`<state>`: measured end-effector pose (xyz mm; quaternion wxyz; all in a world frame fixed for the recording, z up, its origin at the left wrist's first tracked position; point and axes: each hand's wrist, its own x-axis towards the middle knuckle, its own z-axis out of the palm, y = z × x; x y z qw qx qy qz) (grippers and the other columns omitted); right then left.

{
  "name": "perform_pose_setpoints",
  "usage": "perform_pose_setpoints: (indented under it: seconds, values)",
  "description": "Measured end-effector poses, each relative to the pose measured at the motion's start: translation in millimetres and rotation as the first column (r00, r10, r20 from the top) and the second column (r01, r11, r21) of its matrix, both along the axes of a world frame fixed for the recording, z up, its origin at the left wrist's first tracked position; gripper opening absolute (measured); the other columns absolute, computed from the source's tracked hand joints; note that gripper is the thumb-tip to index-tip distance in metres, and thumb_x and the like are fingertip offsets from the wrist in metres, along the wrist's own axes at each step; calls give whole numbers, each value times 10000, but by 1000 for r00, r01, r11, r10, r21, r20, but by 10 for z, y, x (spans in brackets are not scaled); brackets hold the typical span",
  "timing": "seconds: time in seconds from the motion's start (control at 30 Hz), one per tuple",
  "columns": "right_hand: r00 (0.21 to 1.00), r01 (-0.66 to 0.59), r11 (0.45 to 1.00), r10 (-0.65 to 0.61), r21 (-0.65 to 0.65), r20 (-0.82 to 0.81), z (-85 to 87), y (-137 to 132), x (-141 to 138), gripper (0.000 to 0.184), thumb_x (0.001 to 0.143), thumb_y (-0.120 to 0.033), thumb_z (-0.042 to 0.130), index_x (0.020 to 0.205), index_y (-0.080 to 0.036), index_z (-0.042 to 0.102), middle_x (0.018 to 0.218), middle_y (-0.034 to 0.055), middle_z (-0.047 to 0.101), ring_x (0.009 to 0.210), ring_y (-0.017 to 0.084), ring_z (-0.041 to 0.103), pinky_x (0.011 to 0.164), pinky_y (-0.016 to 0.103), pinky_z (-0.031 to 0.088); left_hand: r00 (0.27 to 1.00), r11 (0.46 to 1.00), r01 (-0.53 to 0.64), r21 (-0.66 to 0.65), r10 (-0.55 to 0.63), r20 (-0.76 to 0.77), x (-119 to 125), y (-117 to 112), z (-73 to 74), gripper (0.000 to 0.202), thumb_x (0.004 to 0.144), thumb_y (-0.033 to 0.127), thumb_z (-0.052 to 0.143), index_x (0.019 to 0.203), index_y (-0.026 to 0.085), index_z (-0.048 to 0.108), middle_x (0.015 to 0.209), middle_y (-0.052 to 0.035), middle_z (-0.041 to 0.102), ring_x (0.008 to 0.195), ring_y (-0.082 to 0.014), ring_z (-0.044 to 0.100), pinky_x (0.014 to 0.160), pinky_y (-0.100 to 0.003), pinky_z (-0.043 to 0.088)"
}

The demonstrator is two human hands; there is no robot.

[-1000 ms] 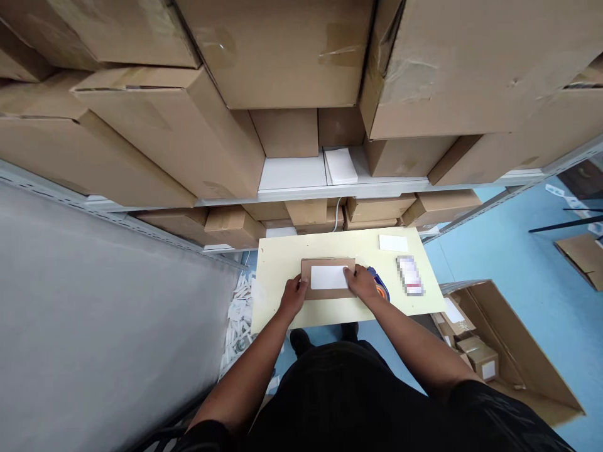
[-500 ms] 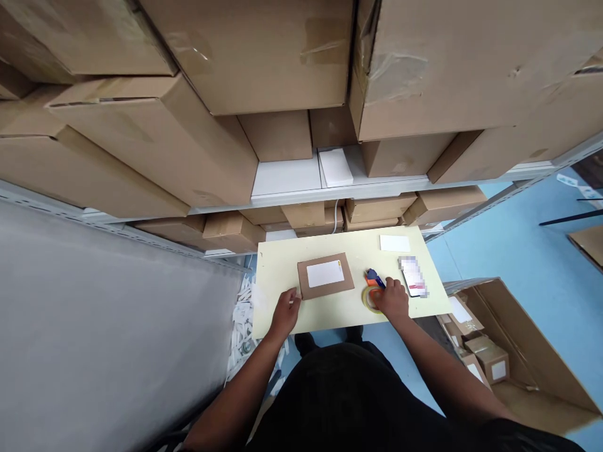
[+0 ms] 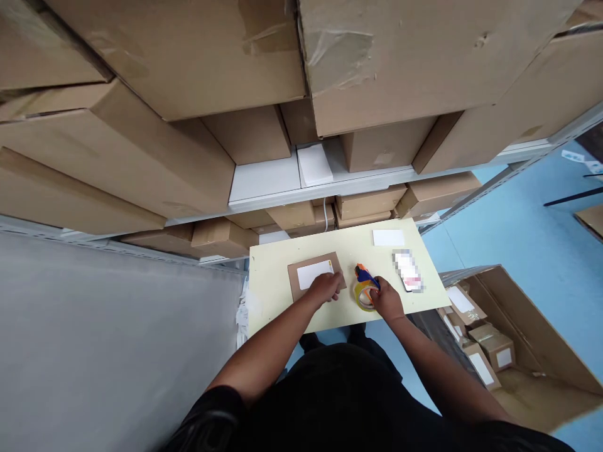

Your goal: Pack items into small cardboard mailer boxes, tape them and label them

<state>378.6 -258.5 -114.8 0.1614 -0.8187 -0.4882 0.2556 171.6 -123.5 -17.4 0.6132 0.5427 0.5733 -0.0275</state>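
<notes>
Parcel: your flat cardboard parcel (image 3: pixel 314 261) lies left of centre on the pale table (image 3: pixel 269 285), white label (image 3: pixel 309 275) up, inside the table's edges on all sides.
Left hand: your left hand (image 3: pixel 326 287) is at the parcel's right end, fingers curled in; I cannot tell whether they touch the cardboard or pinch anything.
Right hand: your right hand (image 3: pixel 388 300) grips the tape dispenser (image 3: pixel 368 277) by its blue handle, well in from the table's right edge.
Tape roll: the yellow roll (image 3: pixel 358 296) is near the front edge; whether it rests on the board or is lifted, I cannot tell.
Middle gap: a strip of bare board runs between parcel and dispenser.
Tight side: the phone (image 3: pixel 409 271) lies just beyond your right hand, the white card (image 3: pixel 388 237) near the back edge.
Past the edges: shelving (image 3: pixel 282 199) borders the back; a big open carton (image 3: pixel 549 320) stands off the right.
</notes>
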Motion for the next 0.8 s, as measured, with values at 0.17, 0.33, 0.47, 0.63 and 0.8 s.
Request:
perform_pose_setpoints:
  seconds: [0.17, 0.33, 0.47, 0.63, 0.8]
  values:
    - [1000, -15, 978, 14, 209, 7, 76, -163, -116, 541, 880, -234, 486, 1410, -133, 517, 1317, 149, 637, 1238, 291, 574, 1095, 435, 454, 995, 985, -43, -168, 58, 82, 519, 146, -171, 475, 908, 621, 578, 841, 156, 641, 687, -33, 662, 516, -104, 543, 488, -220, 387]
    - [999, 34, 969, -39, 245, 17, 103, -215, -95, 612, 864, -208, 504, 1469, -123, 469, 1303, 178, 625, 1222, 325, 554, 1103, 506, 448, 995, 989, -29, -145, 43, 94, 623, 6, -237, 343, 917, 511, 605, 901, 170, 634, 800, -46, 698, 594, -95, 599, 547, -202, 445]
    - [999, 43, 970, -45, 241, 3, 158, -229, -68, 620, 846, -188, 527, 1462, -142, 474, 1256, 169, 625, 1178, 326, 564, 1081, 502, 458, 1000, 994, 12, -108, -10, 20, 661, -9, -245, 230, 920, 392, 596, 933, 166, 640, 795, -54, 702, 625, -118, 636, 574, -219, 488]
    - [996, 41, 986, -28, 162, -81, 230, -208, -69, 628, 845, -195, 552, 1466, -185, 466, 1264, 135, 607, 1127, 292, 599, 1019, 423, 491, 985, 988, 154, -10, -154, -82, 701, 170, -283, 146, 871, 294, 638, 888, 157, 685, 751, -52, 705, 633, -146, 643, 600, -252, 509]
    - [978, 138, 988, -126, 62, -168, 133, -329, -92, 630, 847, -202, 523, 1473, -158, 465, 1293, 142, 599, 1157, 285, 607, 1014, 387, 493, 907, 906, 395, 154, -358, -220, 805, 596, -335, 116, 794, 196, 674, 886, 160, 735, 883, -82, 750, 836, -217, 684, 735, -298, 530]
